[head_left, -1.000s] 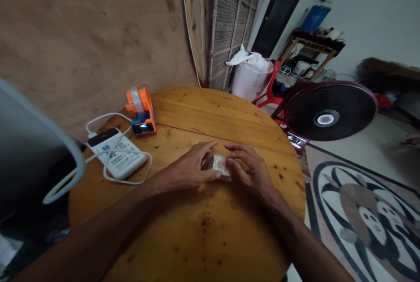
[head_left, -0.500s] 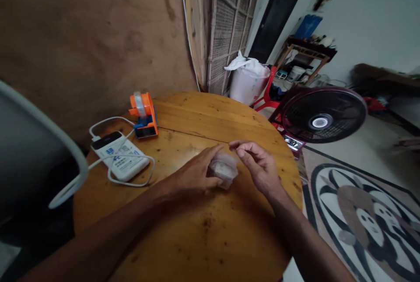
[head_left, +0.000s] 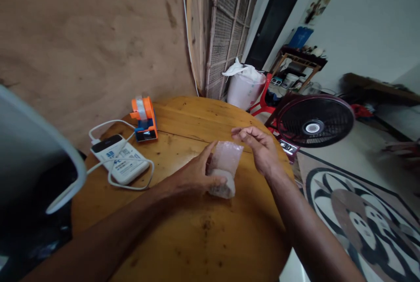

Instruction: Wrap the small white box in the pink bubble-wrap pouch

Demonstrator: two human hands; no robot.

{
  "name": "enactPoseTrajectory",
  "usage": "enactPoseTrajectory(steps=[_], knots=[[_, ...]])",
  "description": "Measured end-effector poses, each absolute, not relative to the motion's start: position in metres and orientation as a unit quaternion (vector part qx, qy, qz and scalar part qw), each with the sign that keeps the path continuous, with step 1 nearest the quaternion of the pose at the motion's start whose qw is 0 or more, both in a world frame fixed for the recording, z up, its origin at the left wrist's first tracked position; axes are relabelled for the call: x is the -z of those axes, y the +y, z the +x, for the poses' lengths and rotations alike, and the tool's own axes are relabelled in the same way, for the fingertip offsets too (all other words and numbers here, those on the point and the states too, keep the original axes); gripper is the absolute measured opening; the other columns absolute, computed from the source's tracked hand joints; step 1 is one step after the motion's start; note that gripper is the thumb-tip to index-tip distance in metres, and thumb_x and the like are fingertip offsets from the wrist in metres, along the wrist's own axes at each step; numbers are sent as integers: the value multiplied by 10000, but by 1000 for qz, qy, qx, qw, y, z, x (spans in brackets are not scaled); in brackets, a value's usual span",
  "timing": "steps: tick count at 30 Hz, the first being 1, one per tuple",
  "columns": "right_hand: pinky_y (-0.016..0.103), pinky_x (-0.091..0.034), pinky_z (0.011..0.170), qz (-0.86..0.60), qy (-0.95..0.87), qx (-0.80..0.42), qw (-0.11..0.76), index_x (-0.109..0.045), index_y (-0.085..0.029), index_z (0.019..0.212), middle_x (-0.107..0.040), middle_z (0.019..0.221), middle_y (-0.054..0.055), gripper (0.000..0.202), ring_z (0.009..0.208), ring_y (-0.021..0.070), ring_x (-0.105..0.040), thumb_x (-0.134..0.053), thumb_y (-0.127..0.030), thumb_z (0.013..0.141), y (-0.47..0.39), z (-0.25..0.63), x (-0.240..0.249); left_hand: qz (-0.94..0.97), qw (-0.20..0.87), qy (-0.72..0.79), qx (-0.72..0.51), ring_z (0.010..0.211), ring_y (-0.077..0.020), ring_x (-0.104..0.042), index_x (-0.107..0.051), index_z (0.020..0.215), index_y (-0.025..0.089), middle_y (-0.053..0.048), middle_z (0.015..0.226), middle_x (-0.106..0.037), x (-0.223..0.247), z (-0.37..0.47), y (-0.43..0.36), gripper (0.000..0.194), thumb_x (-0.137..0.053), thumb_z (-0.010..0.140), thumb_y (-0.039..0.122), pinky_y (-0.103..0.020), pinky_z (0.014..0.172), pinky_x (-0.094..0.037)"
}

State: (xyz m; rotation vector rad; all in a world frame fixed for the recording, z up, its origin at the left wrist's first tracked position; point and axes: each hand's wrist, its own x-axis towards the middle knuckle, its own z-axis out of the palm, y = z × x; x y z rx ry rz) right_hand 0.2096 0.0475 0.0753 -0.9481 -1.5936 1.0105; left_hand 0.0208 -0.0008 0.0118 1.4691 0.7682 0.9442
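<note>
A small bundle of pinkish translucent bubble wrap stands on the round wooden table. Its upper flap sticks up loosely, and the lower part is rolled around something pale that I cannot identify. My left hand grips the bundle from the left, thumb across its front and fingers behind. To the right and slightly above, my right hand is apart from the wrap. Its thumb and forefinger are pinched together; whether anything thin lies between them is too unclear to see.
On the table's left lie a white power bank with a looped cable and an orange and blue holder with tape around it. Beyond the right edge stand a dark fan, a red chair and a white sack.
The bubble wrap's flap has risen and opened out above the rolled part. My right hand has moved up and away from it, while my left keeps its hold.
</note>
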Motion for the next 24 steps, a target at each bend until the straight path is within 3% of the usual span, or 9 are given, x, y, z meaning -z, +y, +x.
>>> enactPoseTrajectory(steps=[5, 11, 18, 24], knots=[[326, -407, 903, -399, -639, -439, 491, -652, -203, 688, -714, 895, 20, 130, 946, 182, -619, -634, -303, 770, 66, 209, -84, 566, 655, 244, -436, 1128, -297, -554, -286, 1444, 203, -153, 1287, -543, -19, 23, 0, 762, -665, 805, 371, -412, 909, -453], [300, -439, 783, -448, -608, -483, 443, -628, -197, 690, -722, 864, 25, 142, 871, 180, -640, -676, -331, 681, 90, 213, -72, 520, 621, 384, -443, 811, -175, -605, -343, 1379, 175, -51, 910, -617, -13, 22, 3, 636, -592, 800, 261, -310, 740, -459], [251, -431, 678, -482, -595, -487, 419, -596, -192, 674, -694, 748, 13, 185, 775, 158, -636, -687, -350, 637, 112, 216, -53, 560, 552, 422, -450, 808, -156, -589, -494, 944, 190, -17, 882, -618, -11, 21, 7, 244, -564, 712, 215, -274, 706, -463], [271, -446, 654, -512, -602, -423, 443, -592, -192, 717, -664, 767, 29, 239, 672, 141, -589, -627, -428, 715, 115, 224, -44, 626, 543, 407, -385, 845, -182, -609, -605, 1118, 147, -58, 939, -665, -7, 20, 6, 380, -501, 755, 188, -288, 741, -467]])
